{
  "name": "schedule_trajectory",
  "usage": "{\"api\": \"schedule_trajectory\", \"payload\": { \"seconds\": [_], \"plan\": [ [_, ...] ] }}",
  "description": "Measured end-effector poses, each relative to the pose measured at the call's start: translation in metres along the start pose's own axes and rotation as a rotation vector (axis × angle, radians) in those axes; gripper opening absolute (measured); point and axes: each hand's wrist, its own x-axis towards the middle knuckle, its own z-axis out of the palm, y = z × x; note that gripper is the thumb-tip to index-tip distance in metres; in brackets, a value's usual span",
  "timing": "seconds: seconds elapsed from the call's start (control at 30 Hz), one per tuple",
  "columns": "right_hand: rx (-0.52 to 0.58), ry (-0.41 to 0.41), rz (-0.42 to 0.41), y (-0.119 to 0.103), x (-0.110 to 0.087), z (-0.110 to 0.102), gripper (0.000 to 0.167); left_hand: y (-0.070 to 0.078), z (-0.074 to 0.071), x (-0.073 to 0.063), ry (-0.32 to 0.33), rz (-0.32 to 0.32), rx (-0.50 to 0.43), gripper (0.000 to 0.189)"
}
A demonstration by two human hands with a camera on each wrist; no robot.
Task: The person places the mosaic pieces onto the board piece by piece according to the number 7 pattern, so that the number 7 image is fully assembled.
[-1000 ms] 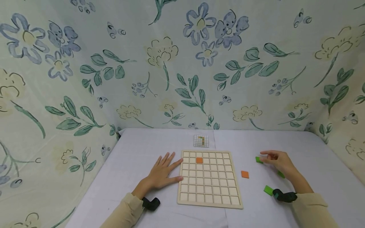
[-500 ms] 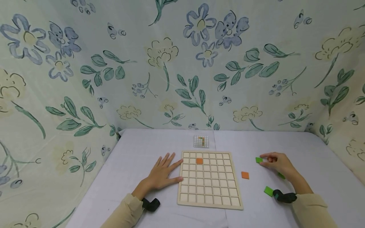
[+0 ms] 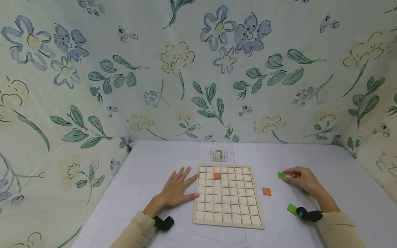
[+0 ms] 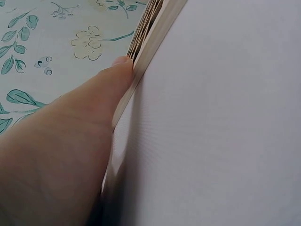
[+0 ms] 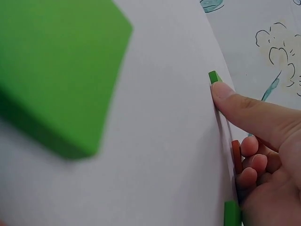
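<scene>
In the head view my left hand (image 3: 175, 189) lies spread on the cloth, its thumb and index fingertips at the left edge of a wooden grid board (image 3: 226, 225). One orange tile (image 3: 217, 176) sits in a cell of the board's second row. My right hand (image 3: 302, 178) pinches a green tile (image 3: 281, 175) between thumb and index finger, low over the cloth. In the right wrist view, an orange-red tile (image 5: 236, 155) shows by its curled other fingertips. A second green tile (image 3: 306, 192) is partly hidden under that hand.
Another orange tile (image 3: 266, 191) lies between the board and my right hand. A green tile (image 3: 292, 208) lies by the right wrist's black camera (image 3: 309, 214). Behind the board lies a small pattern card (image 3: 219, 154). A floral curtain (image 3: 198, 72) stands behind the table.
My right thumb and index finger have closed on the green tile's sides. The left hand and the board stay where they were; the head view has shifted slightly.
</scene>
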Motion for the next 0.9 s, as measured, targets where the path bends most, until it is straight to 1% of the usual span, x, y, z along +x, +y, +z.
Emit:
{"api": "schedule_trajectory", "payload": {
  "seconds": [0.2, 0.47, 0.67, 0.9],
  "plan": [
    [-0.014, 0.020, -0.013, 0.0011, 0.0002, 0.0026, 0.032, -0.0009, 0.0011, 0.0000, 0.003, 0.004, 0.002, 0.082],
    [-0.011, 0.032, -0.021, 0.0002, -0.0012, 0.0035, 0.032, -0.0012, 0.0018, -0.0007, 0.008, 0.009, -0.002, 0.082],
    [-0.002, 0.029, -0.022, -0.0004, -0.0023, 0.0005, 0.035, -0.0016, 0.0023, -0.0010, 0.013, 0.013, -0.004, 0.082],
    [0.019, 0.022, 0.002, -0.0047, -0.0065, -0.0036, 0.041, -0.0003, 0.0004, -0.0013, 0.006, 0.009, -0.009, 0.082]
  ]
}}
